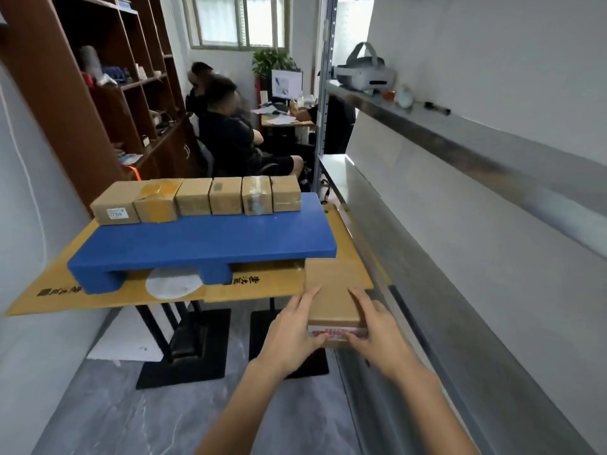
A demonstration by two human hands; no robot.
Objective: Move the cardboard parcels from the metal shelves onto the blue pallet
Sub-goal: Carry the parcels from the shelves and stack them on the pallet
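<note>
A cardboard parcel with a red-and-white label on its near face hangs in the air between the metal shelves and the table. My left hand grips its left side and my right hand grips its right side. Ahead and to the left lies the blue pallet on a sheet of cardboard. Several brown parcels stand in a row along the pallet's far edge. The near half of the pallet is bare blue.
The metal shelves run along the right wall; a white headset sits on the upper one. The table stands on black feet. A wooden bookcase is at the left. Two people sit at a desk behind the pallet.
</note>
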